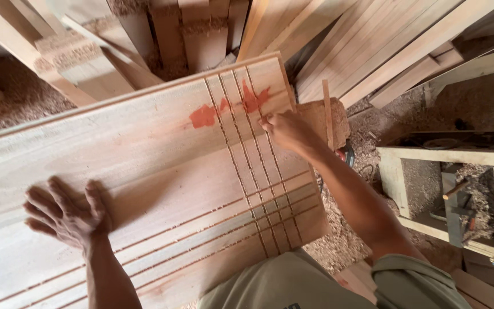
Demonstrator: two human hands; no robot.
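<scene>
A wide pale wooden panel (144, 154) lies across the view, cut with several parallel grooves that cross near its right end. Orange-red filler patches (204, 116) sit on the grooves near the far edge. My left hand (67, 213) rests flat on the panel's left part, fingers spread, holding nothing. My right hand (286, 130) is at the panel's right side, fingertips pressed onto a groove just below a red patch (253, 100); whether it holds something small I cannot tell.
Long planks and boards (373, 51) are stacked beyond the panel. Sawdust and shavings (24, 97) cover the floor. A wooden bench with a machine (458, 189) stands at the right. A thin stick (327, 114) rests on a block beside the panel.
</scene>
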